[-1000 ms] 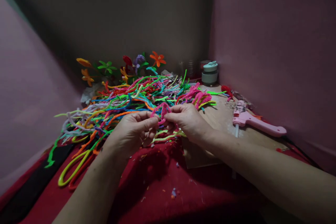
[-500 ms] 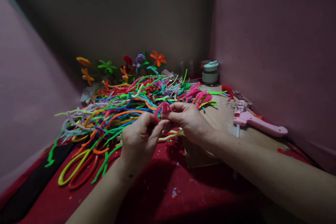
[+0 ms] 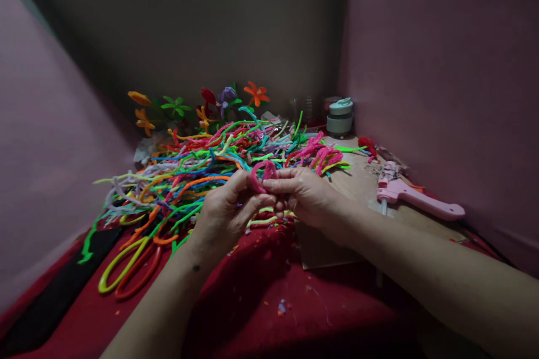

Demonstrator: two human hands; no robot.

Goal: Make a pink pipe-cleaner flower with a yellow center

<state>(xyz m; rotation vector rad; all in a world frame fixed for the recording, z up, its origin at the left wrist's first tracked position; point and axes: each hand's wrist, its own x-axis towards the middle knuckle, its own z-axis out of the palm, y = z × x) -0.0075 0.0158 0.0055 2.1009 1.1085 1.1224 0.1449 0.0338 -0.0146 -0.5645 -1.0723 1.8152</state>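
Note:
Between my two hands is a pink pipe cleaner [image 3: 255, 180] bent into loops. The fingers of my left hand [image 3: 229, 207] are closed on its left side. My right hand [image 3: 305, 193] pinches its right side between thumb and forefinger. Both hands hover over the near edge of a big heap of coloured pipe cleaners [image 3: 197, 165]. More pink pipe cleaners [image 3: 322, 154], bent into shape, lie on the heap just beyond my right hand. My fingers hide part of the held piece.
A pink glue gun [image 3: 421, 196] rests on a cardboard sheet [image 3: 353, 174] at the right. A lidded cup [image 3: 339, 119] stands at the back. Several pipe-cleaner flowers [image 3: 256, 93] stand behind the heap. Scraps [image 3: 282, 307] dot the red cloth [image 3: 252, 291]. A black strip [image 3: 63, 291] lies left.
The pink loop now shows wider and rounder between my fingers. My hands have shifted slightly, and the whole view has moved a little.

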